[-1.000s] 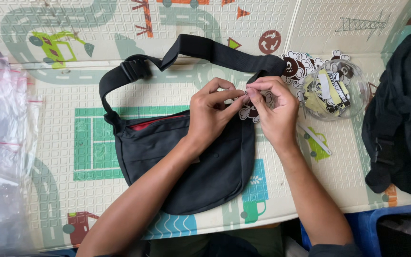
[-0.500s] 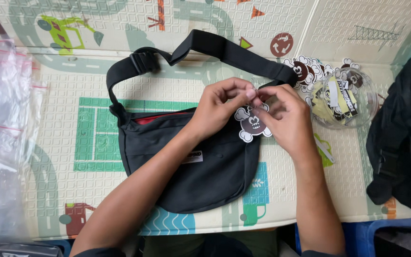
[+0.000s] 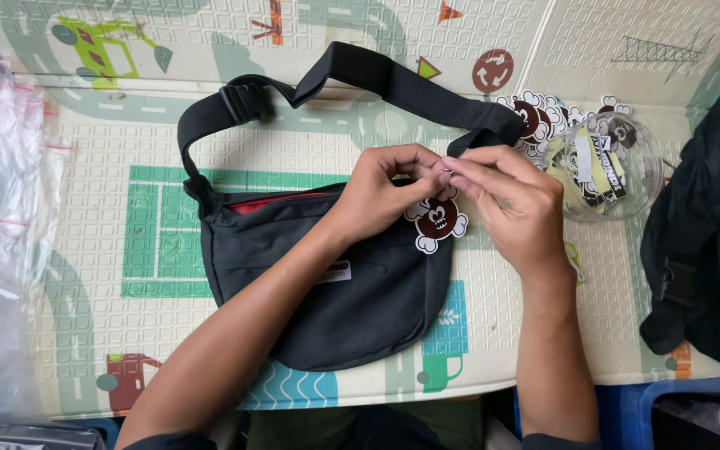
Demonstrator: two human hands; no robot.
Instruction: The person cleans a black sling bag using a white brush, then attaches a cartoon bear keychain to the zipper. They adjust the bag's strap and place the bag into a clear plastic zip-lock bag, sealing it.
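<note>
Here the black bag [image 3: 327, 283] lies flat on the play mat [image 3: 293, 150], its strap [image 3: 393, 79] looping away above it. Both hands meet just over the bag's upper right corner. The left hand [image 3: 381, 187] is nearly closed, its fingertips pinching something small at the top of the charm [image 3: 437, 220]; the right hand [image 3: 510, 200] is also curled in, pinching the same spot from the other side. The charm, a brown cartoon figure with a white edge, hangs below the fingers and rests against the bag. I cannot see the small ring or clasp clearly. To the right of the bag stands a clear tub [image 3: 602, 167] with more charms, and further right a second black bag [image 3: 710, 233]. In my judgement, the little fastener may slip from such a fine grip, and the charm would then drop onto the bag.
</note>
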